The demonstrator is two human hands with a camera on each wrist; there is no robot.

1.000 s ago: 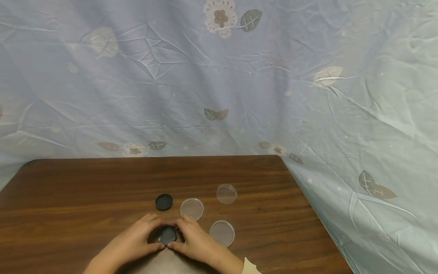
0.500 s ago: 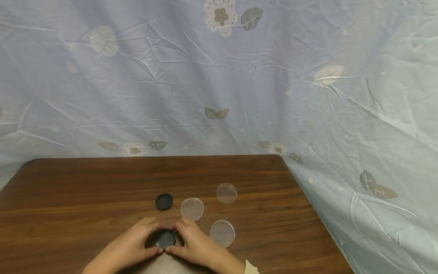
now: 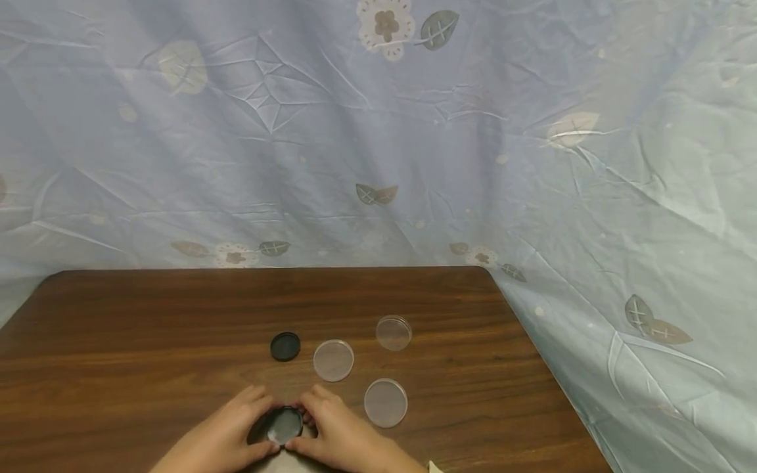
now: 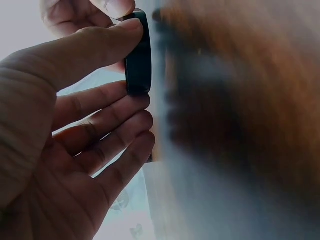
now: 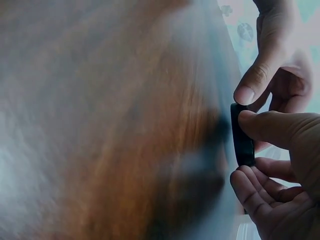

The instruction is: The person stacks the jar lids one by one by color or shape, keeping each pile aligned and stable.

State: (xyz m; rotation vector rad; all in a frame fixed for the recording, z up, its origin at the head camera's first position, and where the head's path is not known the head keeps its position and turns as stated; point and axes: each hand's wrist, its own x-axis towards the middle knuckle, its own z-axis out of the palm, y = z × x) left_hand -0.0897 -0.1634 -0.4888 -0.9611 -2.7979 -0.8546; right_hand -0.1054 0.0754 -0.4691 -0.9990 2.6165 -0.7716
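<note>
A shallow round black dish (image 3: 286,426) with a raised rim is held between both hands near the front of the table. My left hand (image 3: 233,427) pinches its left side, thumb at the near edge and fingertips at the far edge. From the right, my right hand (image 3: 334,430) grips it the same way. The left wrist view shows the black dish (image 4: 138,54) edge-on, close to the shiny tabletop; whether it touches cannot be told. The dish (image 5: 242,135) is edge-on in the right wrist view too, with both thumbs side by side on its near edge.
A second black dish (image 3: 285,347) lies beyond the hands. Three clear round dishes stand to the right: one near the black one (image 3: 334,360), one farther back (image 3: 393,333), one beside the right hand (image 3: 386,403). The brown wooden table (image 3: 148,328) backs onto a patterned curtain (image 3: 319,131).
Both hands have drawn the black dish a little nearer to the person, down in the head view. The other dishes lie where they were.
</note>
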